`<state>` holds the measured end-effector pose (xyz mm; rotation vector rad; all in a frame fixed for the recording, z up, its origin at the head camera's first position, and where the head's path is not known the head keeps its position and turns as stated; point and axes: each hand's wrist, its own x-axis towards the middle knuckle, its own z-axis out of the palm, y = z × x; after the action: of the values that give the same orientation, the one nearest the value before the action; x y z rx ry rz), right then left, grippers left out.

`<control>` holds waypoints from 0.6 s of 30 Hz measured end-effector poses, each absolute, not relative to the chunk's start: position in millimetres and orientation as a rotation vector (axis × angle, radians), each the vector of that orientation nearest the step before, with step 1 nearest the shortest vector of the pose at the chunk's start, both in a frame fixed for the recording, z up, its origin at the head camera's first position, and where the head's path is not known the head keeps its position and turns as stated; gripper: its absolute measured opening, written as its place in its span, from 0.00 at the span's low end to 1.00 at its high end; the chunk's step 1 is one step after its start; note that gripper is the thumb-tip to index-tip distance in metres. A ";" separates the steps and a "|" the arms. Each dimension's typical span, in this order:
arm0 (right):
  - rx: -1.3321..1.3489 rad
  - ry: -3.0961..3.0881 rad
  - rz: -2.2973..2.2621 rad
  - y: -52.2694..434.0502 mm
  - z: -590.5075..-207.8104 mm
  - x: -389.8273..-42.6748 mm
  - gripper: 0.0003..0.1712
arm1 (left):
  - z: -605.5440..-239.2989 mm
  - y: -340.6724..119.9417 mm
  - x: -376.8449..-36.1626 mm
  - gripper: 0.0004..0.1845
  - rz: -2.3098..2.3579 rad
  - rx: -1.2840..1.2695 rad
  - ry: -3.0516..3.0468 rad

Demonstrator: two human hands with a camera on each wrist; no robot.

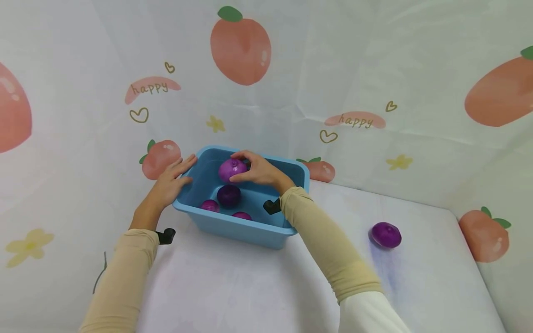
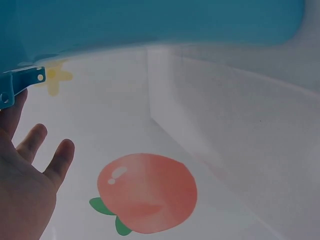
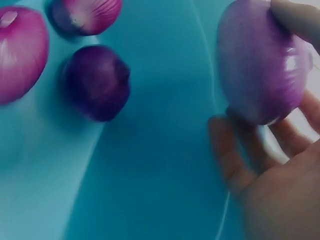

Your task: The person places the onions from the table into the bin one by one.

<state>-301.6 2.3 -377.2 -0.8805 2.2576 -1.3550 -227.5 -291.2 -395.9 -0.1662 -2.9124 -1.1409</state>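
— Fingers and thumb of the right hand (image 1: 260, 170) curl round a purple onion (image 1: 232, 169), holding it above the inside of the blue tub (image 1: 245, 231). And the other hand?

— Left hand (image 1: 170, 182) lies with straight fingers against the tub's left rim, gripping nothing.

— Biggest thing first?

— Peach-printed cloth (image 1: 374, 69) covers wall and table; "happy" (image 1: 148, 88) is written on it twice.

— Then the tub?

— Yes, on the table, with three onions on its floor: a dark one (image 1: 228, 195) and two pinker ones (image 1: 210, 205).

— The held onion's direction?

— Its tip points up; it looks roundish, so no clear long axis.

— Anything else?

— One loose onion (image 1: 386, 234) lies on the table, well apart to the right.
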 end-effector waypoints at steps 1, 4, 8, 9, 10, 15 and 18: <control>-0.872 2.258 -1.349 1.8 -378.5 -302.6 0.42 | -396.0 -291.0 -227.8 0.32 -1.147 -0.169 -2.908; -0.824 2.281 -1.296 1.8 -383.0 -305.0 0.42 | -396.7 -289.4 -228.1 0.32 -1.149 -0.167 -2.910; -0.756 2.352 -1.156 6.0 -389.2 -306.2 0.42 | -395.4 -288.2 -228.2 0.33 -1.146 -0.160 -2.921; -0.745 2.360 -1.122 7.2 -390.4 -306.5 0.42 | -394.5 -288.6 -228.2 0.33 -1.145 -0.155 -2.923; -0.739 2.369 -1.085 8.1 -391.7 -307.0 0.42 | -393.5 -289.1 -228.1 0.33 -1.145 -0.152 -2.923; -0.675 2.383 -0.841 12.1 -397.6 -307.2 0.44 | -392.4 -290.5 -228.1 0.33 -1.147 -0.155 -2.908; -0.627 2.358 -0.745 13.9 -401.8 -306.2 0.45 | -394.6 -290.3 -227.5 0.33 -1.144 -0.161 -2.906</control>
<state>-306.2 13.9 -401.8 -0.6267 2.3579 -0.7450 -227.5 -290.3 -394.6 -0.1607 -2.9057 -1.1443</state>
